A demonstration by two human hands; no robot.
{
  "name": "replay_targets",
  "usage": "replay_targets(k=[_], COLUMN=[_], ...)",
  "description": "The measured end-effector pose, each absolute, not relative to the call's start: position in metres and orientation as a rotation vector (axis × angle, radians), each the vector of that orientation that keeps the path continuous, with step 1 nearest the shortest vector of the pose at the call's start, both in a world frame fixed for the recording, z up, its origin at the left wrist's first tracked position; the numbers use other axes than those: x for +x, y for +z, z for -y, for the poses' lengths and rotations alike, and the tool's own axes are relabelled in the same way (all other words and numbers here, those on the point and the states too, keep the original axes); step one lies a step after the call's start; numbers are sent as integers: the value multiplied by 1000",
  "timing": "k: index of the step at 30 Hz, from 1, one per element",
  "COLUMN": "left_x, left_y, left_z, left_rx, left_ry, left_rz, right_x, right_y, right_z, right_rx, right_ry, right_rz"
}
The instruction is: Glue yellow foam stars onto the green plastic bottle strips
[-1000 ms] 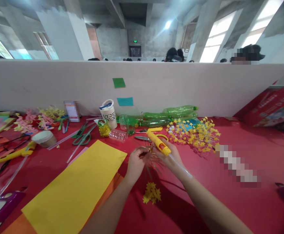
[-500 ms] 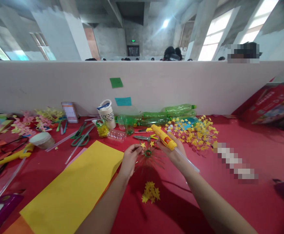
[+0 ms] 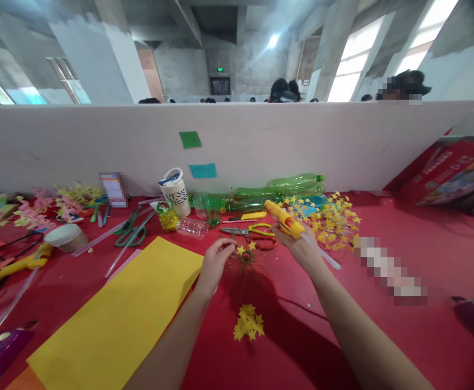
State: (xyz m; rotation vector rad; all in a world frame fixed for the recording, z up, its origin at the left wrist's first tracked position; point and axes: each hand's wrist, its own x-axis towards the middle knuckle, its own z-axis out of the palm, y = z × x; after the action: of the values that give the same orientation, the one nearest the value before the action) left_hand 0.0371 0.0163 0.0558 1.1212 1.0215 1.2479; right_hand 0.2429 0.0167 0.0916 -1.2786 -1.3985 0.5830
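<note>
Two small yellow stars (image 3: 252,246) show just beyond the green plastic ring (image 3: 246,257) with thin strands, between my hands and beyond a heap of yellow stars (image 3: 248,323). My left hand (image 3: 215,261) has its fingers narrowed near them, grip on a strand not verifiable; my right hand (image 3: 298,246) holds a yellow glue gun (image 3: 284,219), left of the bushy star cluster (image 3: 334,223).

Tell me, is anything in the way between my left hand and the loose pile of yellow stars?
Nothing visible stands between the left hand and the pile of yellow stars; the green ring is off to that hand's right.
</note>
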Motion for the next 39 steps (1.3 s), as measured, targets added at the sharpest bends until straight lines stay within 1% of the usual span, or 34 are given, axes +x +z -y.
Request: replay_targets(k=[11,16,23,28,33,39], left_x=[39,43,46,47,46,45], left_y=[61,60,57,60,60,60], left_z=[-11,-11,-14,-12,-11,-14], left_rx=[1402,1446,1515,1671,1632,1720], left_ry=[1227,1227,1270,1252,1249,1246], left_rz=[-1055,-1078,-1060,-1124,-1096,-1163], right_x=[261,261,256,255,255,257], right_y=[95,85,67,67,67,65], right_z=[-20,-23,-30,-28,-26,-28], right_rx=[-1387,-1486,-1452,-1450,-1462,-1492], right_ry=[503,512,529,535,536,533], right_rz=[1416,1533,1584,1617,1637,1657])
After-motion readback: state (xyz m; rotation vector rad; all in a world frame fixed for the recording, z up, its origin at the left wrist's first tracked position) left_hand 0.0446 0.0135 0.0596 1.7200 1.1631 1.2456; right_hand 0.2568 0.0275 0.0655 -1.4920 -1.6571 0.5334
